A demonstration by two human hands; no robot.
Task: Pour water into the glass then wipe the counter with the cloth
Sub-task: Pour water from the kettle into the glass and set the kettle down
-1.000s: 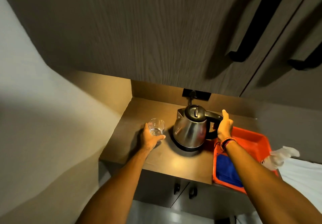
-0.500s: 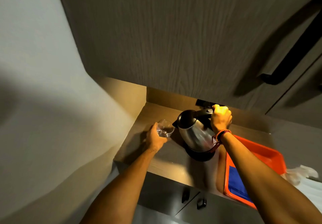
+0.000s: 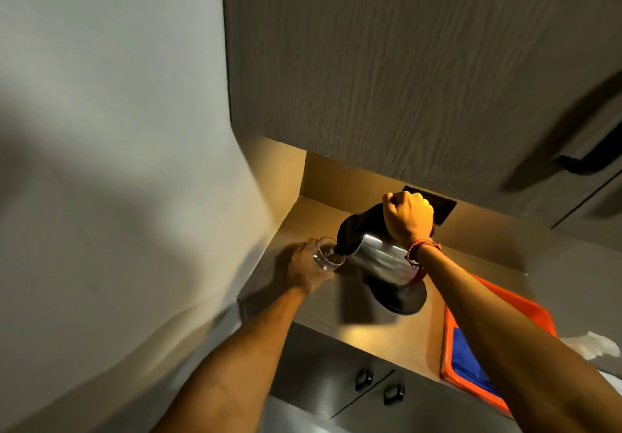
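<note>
My right hand (image 3: 408,219) grips the black handle of a steel kettle (image 3: 380,259), lifted off its black base (image 3: 402,299) and tipped left. Its spout hangs over the rim of a clear glass (image 3: 328,257), which my left hand (image 3: 308,266) holds on the wooden counter (image 3: 363,331). Some water shows in the glass. A blue cloth (image 3: 466,358) lies in an orange tray (image 3: 505,298) at the counter's right end, partly hidden by my right forearm.
A wall closes the counter's left side. Dark upper cabinet doors with black handles (image 3: 592,160) hang above. A black wall socket (image 3: 441,207) sits behind the kettle. Lower cabinet doors with knobs (image 3: 378,387) are below. Something white (image 3: 595,347) lies right of the tray.
My right hand has lifted the kettle off its base and tipped it left until its spout is over the glass. My left hand has kept hold of the glass.
</note>
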